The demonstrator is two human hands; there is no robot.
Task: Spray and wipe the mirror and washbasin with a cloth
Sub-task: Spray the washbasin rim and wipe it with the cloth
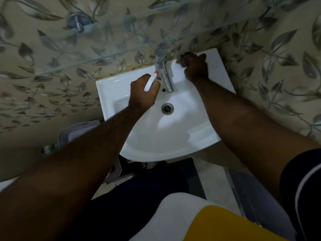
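A white washbasin is fixed to the leaf-patterned wall, with a chrome tap at its back and a drain in the bowl. My left hand is over the bowl's back left, closed on a white spray bottle whose red nozzle points toward the tap. My right hand lies on the basin's back right ledge, fingers curled against the wall edge. Whether a cloth sits under that hand cannot be told. The mirror is out of view.
A glass shelf on a chrome bracket juts out from the wall above the basin. A pale perforated basket sits below the basin's left side. My dark trousers and white-and-yellow shirt fill the bottom of the view.
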